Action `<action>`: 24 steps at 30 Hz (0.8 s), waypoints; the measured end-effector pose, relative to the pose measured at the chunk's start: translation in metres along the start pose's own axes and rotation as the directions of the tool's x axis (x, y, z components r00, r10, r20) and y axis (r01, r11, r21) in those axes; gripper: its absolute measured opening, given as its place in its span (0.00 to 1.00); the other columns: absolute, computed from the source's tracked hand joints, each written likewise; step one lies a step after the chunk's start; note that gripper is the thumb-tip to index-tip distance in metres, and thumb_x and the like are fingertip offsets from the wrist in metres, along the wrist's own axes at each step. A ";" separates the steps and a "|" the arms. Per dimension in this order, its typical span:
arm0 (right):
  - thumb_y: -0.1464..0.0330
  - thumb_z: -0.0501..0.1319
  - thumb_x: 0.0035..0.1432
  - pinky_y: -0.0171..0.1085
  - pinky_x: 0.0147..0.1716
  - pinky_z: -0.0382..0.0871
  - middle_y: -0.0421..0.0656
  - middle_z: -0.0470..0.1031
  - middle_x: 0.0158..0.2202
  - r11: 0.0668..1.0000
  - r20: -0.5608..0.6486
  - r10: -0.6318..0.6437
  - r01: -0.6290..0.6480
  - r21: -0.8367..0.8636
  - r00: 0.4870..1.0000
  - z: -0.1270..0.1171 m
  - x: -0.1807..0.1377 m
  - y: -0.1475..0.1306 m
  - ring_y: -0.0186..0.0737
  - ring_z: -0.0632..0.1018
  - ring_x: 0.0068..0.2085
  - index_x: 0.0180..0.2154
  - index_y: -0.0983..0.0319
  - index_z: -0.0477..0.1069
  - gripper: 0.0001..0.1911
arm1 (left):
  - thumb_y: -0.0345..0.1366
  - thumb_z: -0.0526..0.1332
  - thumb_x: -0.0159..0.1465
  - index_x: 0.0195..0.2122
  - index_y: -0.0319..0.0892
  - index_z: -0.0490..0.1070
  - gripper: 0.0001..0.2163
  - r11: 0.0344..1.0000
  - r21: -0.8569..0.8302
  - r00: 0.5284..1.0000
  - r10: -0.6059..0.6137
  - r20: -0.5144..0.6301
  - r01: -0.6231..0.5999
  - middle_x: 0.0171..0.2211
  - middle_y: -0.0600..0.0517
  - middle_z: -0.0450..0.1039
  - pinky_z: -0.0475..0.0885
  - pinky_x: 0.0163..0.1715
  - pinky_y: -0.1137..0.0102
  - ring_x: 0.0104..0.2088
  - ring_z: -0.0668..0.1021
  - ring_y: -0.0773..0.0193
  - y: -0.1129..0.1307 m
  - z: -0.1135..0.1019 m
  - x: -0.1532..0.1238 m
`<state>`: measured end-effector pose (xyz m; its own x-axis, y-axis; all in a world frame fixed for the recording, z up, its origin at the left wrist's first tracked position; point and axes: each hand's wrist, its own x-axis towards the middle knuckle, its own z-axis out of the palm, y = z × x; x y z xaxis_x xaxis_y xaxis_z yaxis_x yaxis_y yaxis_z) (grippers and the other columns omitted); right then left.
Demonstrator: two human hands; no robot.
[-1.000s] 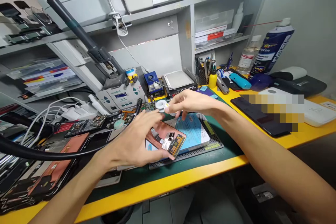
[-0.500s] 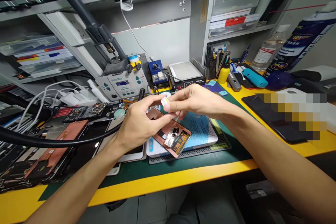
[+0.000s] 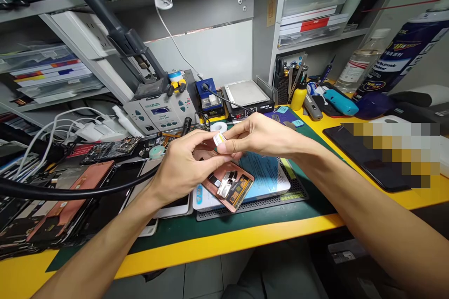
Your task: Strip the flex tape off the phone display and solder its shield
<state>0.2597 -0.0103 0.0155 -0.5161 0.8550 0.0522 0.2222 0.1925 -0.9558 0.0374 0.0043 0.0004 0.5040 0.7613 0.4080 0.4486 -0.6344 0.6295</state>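
Note:
My right hand [image 3: 261, 135] pinches a small white roll [image 3: 219, 139] with yellow and dark marks, its thumb pressed on the near side. My left hand [image 3: 185, 161] curves round from the other side, index fingertip against the roll and thumb stretched under the right fingers. Its other fingers are hidden. Just below the hands, a copper-pink phone frame [image 3: 242, 168] with dark and silver parts inside lies tilted over a blue-and-white box [image 3: 266, 173]; the left hand covers its upper part. A second white roll [image 3: 218, 127] stands just behind.
Several opened phones [image 3: 80, 191] are stacked at left, crossed by a black hose [image 3: 87, 191]. A soldering station [image 3: 163, 112] and a hot plate [image 3: 247, 93] stand at the back. Right are a black phone [image 3: 365, 156], a yellow bottle [image 3: 299, 98] and a spray can [image 3: 396, 56].
The small white roll has turned slightly between my fingers and shows more of its marked side. The second roll behind shows more clearly. The view has shifted a little.

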 end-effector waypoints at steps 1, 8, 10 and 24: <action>0.49 0.71 0.57 0.35 0.41 0.76 0.43 0.84 0.34 1.000 0.007 -0.006 0.006 0.004 1.000 0.000 0.000 0.000 0.41 0.82 0.38 0.36 0.64 0.85 0.23 | 0.41 0.72 0.61 0.48 0.43 0.82 0.15 1.000 -0.002 1.000 0.005 -0.001 -0.005 0.45 0.49 0.83 0.78 0.45 0.66 0.44 0.84 0.58 -0.001 0.000 0.000; 0.50 0.71 0.59 0.37 0.44 0.77 0.46 0.85 0.38 0.999 0.027 0.002 -0.003 0.038 1.000 0.000 0.000 0.002 0.43 0.82 0.40 0.43 0.66 0.85 0.24 | 0.42 0.76 0.56 0.43 0.41 0.81 0.16 0.936 -0.319 0.988 -0.148 0.037 0.152 0.43 0.48 0.85 0.84 0.46 0.63 0.42 0.87 0.54 0.002 0.003 -0.001; 0.50 0.71 0.58 0.38 0.42 0.77 0.46 0.84 0.37 0.999 0.013 0.001 -0.001 0.049 1.000 0.000 0.002 0.004 0.42 0.81 0.39 0.43 0.66 0.85 0.25 | 0.40 0.77 0.56 0.44 0.41 0.80 0.17 0.900 -0.386 0.979 -0.199 0.054 0.204 0.41 0.49 0.86 0.85 0.45 0.65 0.41 0.88 0.54 0.003 0.005 -0.002; 0.50 0.73 0.56 0.38 0.39 0.77 0.45 0.82 0.36 0.995 -0.055 -0.029 0.034 0.094 0.998 0.004 0.005 0.008 0.41 0.81 0.37 0.41 0.66 0.84 0.25 | 0.38 0.77 0.56 0.47 0.41 0.77 0.20 0.836 -0.503 0.974 -0.215 0.066 0.219 0.43 0.49 0.87 0.85 0.45 0.66 0.43 0.88 0.53 -0.002 0.005 -0.004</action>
<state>0.2561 -0.0062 0.0066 -0.4760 0.8742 0.0957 0.1261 0.1756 -0.9763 0.0384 0.0022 -0.0058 0.4437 0.8692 0.2183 0.1143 -0.2965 0.9482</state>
